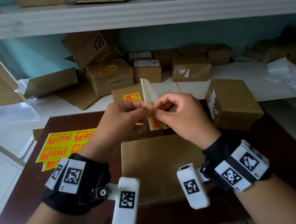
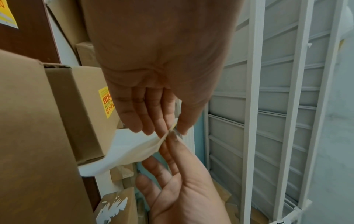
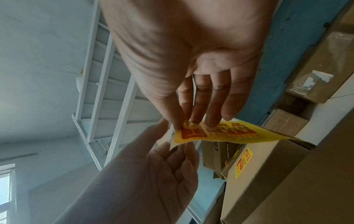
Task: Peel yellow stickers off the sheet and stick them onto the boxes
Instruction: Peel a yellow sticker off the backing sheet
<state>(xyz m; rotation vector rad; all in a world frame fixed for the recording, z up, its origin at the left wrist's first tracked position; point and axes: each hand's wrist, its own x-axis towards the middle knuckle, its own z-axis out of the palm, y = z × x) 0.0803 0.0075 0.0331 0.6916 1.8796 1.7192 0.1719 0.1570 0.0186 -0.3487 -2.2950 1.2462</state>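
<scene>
Both hands meet above a plain cardboard box [image 1: 160, 165] on the dark table. My left hand [image 1: 142, 108] pinches the white backing paper [image 1: 147, 90], which curls up behind the fingers and shows as a white flap [image 2: 134, 148] in the left wrist view. My right hand [image 1: 159, 109] pinches a yellow sticker [image 3: 226, 134] with red print between thumb and fingers; its lower end [image 1: 156, 124] hangs below the hands. The sticker and backing are partly split apart at the pinch. A sheet of yellow stickers [image 1: 63, 144] lies on the table to the left.
A brown box [image 1: 234, 102] stands at the table's right corner. Behind the hands a box [image 1: 121, 96] bears a yellow sticker, as does another [image 1: 109, 75] on the white shelf [image 1: 33, 109]. Several more boxes and flattened cardboard crowd the shelf.
</scene>
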